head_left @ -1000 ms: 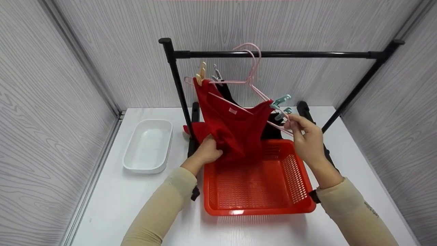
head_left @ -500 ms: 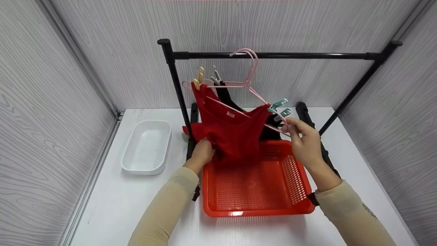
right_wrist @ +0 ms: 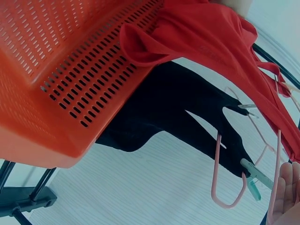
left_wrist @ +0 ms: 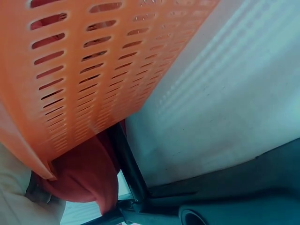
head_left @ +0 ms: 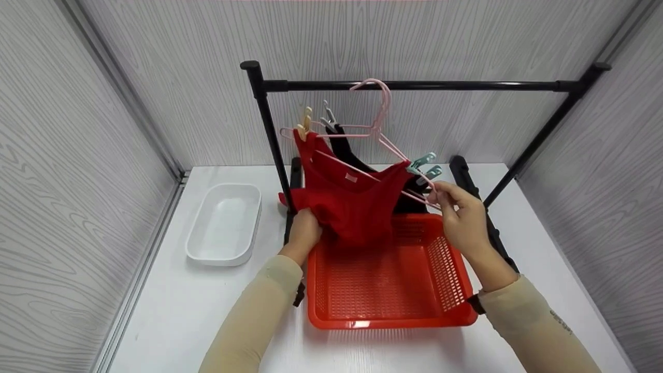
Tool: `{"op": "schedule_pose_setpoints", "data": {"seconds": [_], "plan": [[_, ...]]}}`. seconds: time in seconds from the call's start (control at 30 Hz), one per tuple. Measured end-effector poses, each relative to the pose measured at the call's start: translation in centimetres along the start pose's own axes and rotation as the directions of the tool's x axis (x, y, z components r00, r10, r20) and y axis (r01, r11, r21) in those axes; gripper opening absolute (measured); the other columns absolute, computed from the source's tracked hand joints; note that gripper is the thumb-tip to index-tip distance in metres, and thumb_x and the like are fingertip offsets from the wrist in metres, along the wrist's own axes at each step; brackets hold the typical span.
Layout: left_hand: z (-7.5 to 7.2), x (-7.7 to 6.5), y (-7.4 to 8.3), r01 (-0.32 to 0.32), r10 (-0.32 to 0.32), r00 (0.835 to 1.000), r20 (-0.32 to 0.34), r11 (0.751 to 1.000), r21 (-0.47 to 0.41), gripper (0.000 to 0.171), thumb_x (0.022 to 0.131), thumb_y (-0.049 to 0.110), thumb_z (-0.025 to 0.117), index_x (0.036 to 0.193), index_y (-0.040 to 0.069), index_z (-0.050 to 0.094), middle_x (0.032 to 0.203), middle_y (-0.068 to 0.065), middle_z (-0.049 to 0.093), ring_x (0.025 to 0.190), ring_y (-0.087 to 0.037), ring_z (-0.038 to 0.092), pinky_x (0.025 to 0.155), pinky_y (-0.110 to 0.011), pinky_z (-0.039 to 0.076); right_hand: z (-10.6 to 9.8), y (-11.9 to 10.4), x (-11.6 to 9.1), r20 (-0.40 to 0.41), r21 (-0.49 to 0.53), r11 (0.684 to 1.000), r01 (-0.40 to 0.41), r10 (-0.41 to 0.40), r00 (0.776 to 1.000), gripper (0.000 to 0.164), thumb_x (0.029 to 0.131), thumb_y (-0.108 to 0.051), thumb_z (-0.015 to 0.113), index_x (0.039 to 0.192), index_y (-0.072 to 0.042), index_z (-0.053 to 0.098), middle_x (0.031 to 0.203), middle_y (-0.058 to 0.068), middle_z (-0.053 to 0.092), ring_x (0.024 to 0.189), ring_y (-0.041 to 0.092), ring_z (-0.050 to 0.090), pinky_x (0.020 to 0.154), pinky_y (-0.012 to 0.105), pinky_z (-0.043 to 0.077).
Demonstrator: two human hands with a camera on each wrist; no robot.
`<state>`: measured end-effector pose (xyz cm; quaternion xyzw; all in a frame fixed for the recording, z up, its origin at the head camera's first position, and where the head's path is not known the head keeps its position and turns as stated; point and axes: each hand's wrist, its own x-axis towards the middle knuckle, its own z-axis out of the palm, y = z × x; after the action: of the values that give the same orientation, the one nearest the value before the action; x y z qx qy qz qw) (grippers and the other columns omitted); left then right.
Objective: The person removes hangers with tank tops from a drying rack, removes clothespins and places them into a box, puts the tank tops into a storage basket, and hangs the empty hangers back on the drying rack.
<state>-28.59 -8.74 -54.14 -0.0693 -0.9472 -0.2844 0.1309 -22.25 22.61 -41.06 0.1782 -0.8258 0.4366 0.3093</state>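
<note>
A red tank top [head_left: 357,207] hangs from a pink wire hanger [head_left: 344,135], pegged by yellow [head_left: 304,124] and green [head_left: 420,163] clothespins. The hanger's hook sits at the black rail. My right hand [head_left: 462,215] pinches the hanger's right end, thumb against fingers. My left hand [head_left: 304,230] grips the lower left of the top, its fingertips hidden in the cloth beside the rack post. Behind it hangs a black garment [right_wrist: 183,108] on another pink hanger [right_wrist: 214,173]. In the left wrist view, red cloth [left_wrist: 86,173] bunches below the basket, next to my hand.
A black clothes rack [head_left: 481,85] stands across the white table [head_left: 171,311]. Under the garments, between its legs, sits a red perforated basket [head_left: 393,325]. A white tray [head_left: 222,223] lies to the left. Grey wood-patterned panels [head_left: 207,46] enclose the back and sides.
The hanger and red top have come down slightly, the hook from above the rail to rail height. My left hand has moved left along the cloth; my right has lowered a little with the hanger.
</note>
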Motion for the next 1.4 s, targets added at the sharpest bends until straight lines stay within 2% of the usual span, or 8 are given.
{"op": "schedule_pose_setpoints", "data": {"seconds": [0.17,0.37,0.6,0.8,1.0,1.1,1.23,1.4], "plan": [[0.1,0.0,0.1,0.034,-0.034,0.999,-0.013,0.999,-0.021,0.005,0.078,-0.004,0.063,0.077,-0.002,0.059,0.083,-0.023,0.068,0.081,-0.043,0.068,0.073,-0.053,0.055,-0.1,0.1,-0.1,0.005,0.001,1.0,-0.01,0.01,1.0,0.019,0.096,0.007,0.059,0.109,0.002,0.073,0.082,0.007,0.072,0.077,0.005,0.062,0.074,0.011,0.045],[0.0,0.2,0.2,0.091,-0.094,0.995,-0.042,0.994,-0.06,0.003,0.079,-0.001,0.063,0.081,-0.004,0.062,0.086,-0.025,0.069,0.083,-0.044,0.068,0.075,-0.055,0.054,-0.3,0.1,0.0,-0.002,0.001,1.0,0.001,-0.001,1.0,0.02,0.097,0.006,0.059,0.109,0.001,0.073,0.082,0.007,0.071,0.075,0.008,0.061,0.071,0.013,0.044],[-0.3,0.5,0.2,0.068,-0.075,0.992,-0.101,0.995,-0.077,0.006,0.087,0.003,0.061,0.085,-0.001,0.06,0.084,-0.024,0.067,0.081,-0.044,0.067,0.074,-0.055,0.054,-0.3,-0.1,0.0,-0.005,0.0,1.0,0.0,0.0,1.0,0.019,0.097,0.005,0.06,0.109,0.001,0.073,0.083,0.008,0.072,0.075,0.009,0.061,0.072,0.012,0.044],[-1.0,0.9,1.0,0.078,-0.1,0.981,-0.168,0.988,-0.134,0.01,0.089,0.008,0.061,0.081,0.001,0.06,0.084,-0.023,0.069,0.08,-0.043,0.067,0.071,-0.055,0.053,-0.3,-0.8,0.2,-0.023,-0.004,1.0,0.002,-0.002,1.0,0.018,0.094,0.01,0.059,0.107,0.007,0.071,0.082,0.014,0.071,0.074,0.009,0.062,0.074,0.011,0.043],[-2.3,1.4,1.9,0.0,-0.087,0.957,-0.276,0.954,-0.299,0.007,0.089,0.008,0.063,0.094,0.003,0.062,0.09,-0.019,0.07,0.088,-0.037,0.068,0.076,-0.05,0.053,-0.5,-0.1,0.2,-0.037,0.026,0.999,0.028,-0.027,0.999,0.018,0.095,0.007,0.061,0.108,0.004,0.073,0.083,0.011,0.072,0.077,0.003,0.062,0.075,0.011,0.045],[-3.1,1.6,2.7,-0.054,-0.068,0.946,-0.317,0.931,-0.36,0.023,0.09,0.008,0.064,0.112,0.003,0.063,0.099,-0.018,0.071,0.095,-0.034,0.068,0.083,-0.047,0.054,-0.6,-0.2,0.3,-0.046,0.038,0.999,0.032,-0.03,0.999,0.018,0.095,0.007,0.061,0.108,0.004,0.072,0.083,0.012,0.072,0.078,0.001,0.062,0.076,0.011,0.045],[-4.1,2.0,3.7,-0.129,-0.024,0.929,-0.37,0.915,-0.382,0.029,0.094,0.007,0.06,0.123,0.004,0.057,0.103,-0.016,0.071,0.095,-0.03,0.067,0.084,-0.044,0.054,-0.7,-0.4,0.6,-0.051,0.047,0.998,0.035,-0.033,0.998,0.017,0.096,0.007,0.059,0.108,0.005,0.072,0.082,0.012,0.071,0.078,-0.001,0.06,0.076,0.011,0.045],[-5.3,2.3,5.2,-0.187,0.008,0.896,-0.444,0.913,-0.362,0.02,0.096,0.007,0.055,0.116,0.003,0.057,0.095,-0.014,0.068,0.086,-0.027,0.066,0.076,-0.041,0.055,-0.9,-0.6,0.8,-0.063,0.074,0.995,0.062,-0.057,0.996,0.017,0.095,0.01,0.058,0.106,0.008,0.071,0.081,0.015,0.07,0.077,-0.001,0.059,0.073,0.01,0.047]]}}
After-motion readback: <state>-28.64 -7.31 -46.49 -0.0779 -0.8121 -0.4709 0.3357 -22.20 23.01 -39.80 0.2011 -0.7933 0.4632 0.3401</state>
